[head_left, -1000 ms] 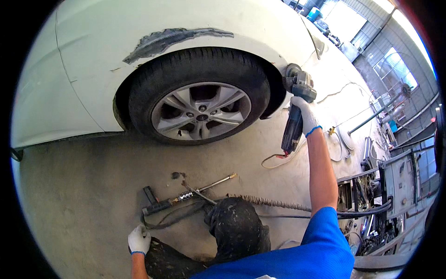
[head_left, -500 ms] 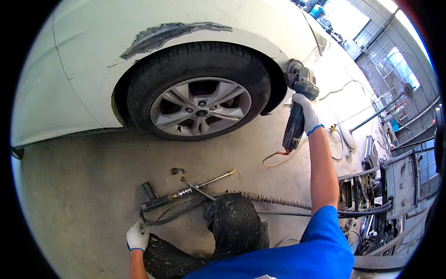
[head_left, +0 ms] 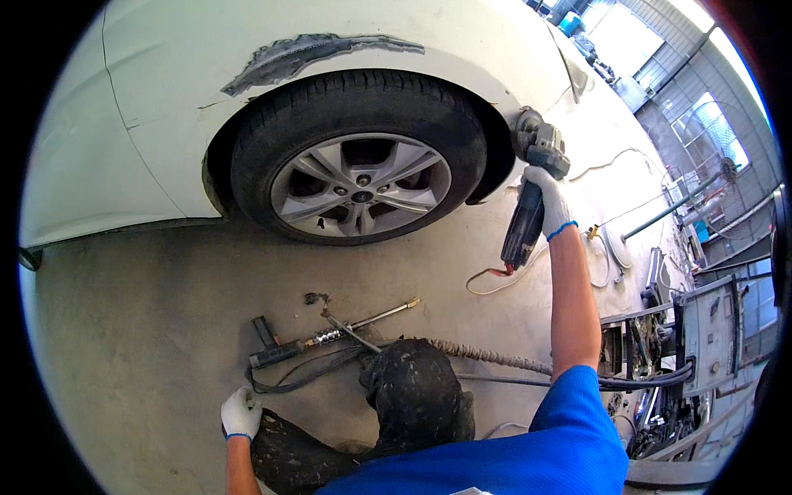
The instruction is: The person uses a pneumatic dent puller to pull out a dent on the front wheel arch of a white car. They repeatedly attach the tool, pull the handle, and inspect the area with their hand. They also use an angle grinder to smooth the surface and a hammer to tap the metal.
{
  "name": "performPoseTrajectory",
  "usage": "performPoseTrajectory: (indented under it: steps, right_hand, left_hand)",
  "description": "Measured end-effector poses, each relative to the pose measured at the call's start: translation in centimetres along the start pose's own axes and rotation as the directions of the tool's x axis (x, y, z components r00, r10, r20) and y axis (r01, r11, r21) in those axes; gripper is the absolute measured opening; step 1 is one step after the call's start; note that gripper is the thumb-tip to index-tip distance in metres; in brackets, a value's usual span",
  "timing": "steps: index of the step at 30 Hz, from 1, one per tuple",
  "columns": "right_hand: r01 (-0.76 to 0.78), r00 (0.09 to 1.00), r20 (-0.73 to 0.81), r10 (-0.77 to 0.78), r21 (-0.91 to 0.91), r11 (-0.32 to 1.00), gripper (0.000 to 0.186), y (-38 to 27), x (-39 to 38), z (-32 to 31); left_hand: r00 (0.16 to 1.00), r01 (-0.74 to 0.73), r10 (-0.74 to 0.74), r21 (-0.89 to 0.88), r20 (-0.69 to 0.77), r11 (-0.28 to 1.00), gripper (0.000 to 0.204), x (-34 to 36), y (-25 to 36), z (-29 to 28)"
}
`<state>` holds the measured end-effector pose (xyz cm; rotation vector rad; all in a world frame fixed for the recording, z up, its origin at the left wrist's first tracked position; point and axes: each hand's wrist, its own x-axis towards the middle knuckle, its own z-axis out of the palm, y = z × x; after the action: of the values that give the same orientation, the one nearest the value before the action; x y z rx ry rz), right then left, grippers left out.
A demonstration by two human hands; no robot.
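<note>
While your right hand (head_left: 551, 202) grasps the grinder (head_left: 522, 228) at the white car (head_left: 148, 132), beside its wheel (head_left: 361, 196), I cannot tell whether your left hand (head_left: 242, 412) is clenched.
The grey concrete floor (head_left: 140, 322) bears a black tool (head_left: 277, 354); rightward stand a fan (head_left: 728, 167) and panelled wall (head_left: 691, 78).

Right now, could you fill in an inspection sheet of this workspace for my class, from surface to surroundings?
Surface: pale floor beside a white car.
Job's things: angle grinder, its head at the car's edge right of the wheel, contact uncertain; dark grey patch above the wheel.
Clutter: black tool with a metal rod, on the floor.
Hands: right hand, gloved, grips the angle grinder; left hand, gloved, curls at the black trousers, contents unclear.
Cables: pale cord loops below the angle grinder; ribbed hose crosses the floor.
Surroundings: standing fan and window at right; grey metal panel, lower right.
</note>
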<state>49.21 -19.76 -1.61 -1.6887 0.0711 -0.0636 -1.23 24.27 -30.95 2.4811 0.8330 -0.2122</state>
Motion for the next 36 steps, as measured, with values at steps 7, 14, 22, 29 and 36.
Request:
performPoseTrajectory:
  steps: [7,14,22,29,36]
  right_hand:
    - [-0.016,1.000,-0.015,0.016,-0.051,0.999,0.031,0.9,0.0,-1.1]
    - [0.050,0.999,-0.015,-0.051,-0.058,0.997,0.028,0.6,0.8,-0.6]
    - [0.066,0.997,-0.023,-0.068,-0.060,0.996,0.026,0.1,0.4,0.0]
    - [-0.005,0.998,-0.057,0.000,-0.081,0.997,0.029,1.3,-0.3,-0.8]
    - [0.045,0.999,-0.009,-0.046,-0.082,0.996,0.028,0.6,-0.5,-0.1]
  left_hand:
    - [0.999,-0.017,0.014,0.104,0.032,0.994,0.032,0.1,0.7,-0.6]
    - [1.000,-0.005,0.005,0.029,0.021,1.000,0.030,0.3,0.2,-0.1]
    - [0.999,-0.026,0.026,0.023,0.024,0.999,0.030,0.5,0.7,-0.4]
    - [0.998,-0.053,0.053,0.003,-0.019,0.999,0.028,0.8,0.7,0.0]
    - [0.999,-0.030,0.029,0.028,0.020,0.999,0.029,1.0,-0.1,0.5]
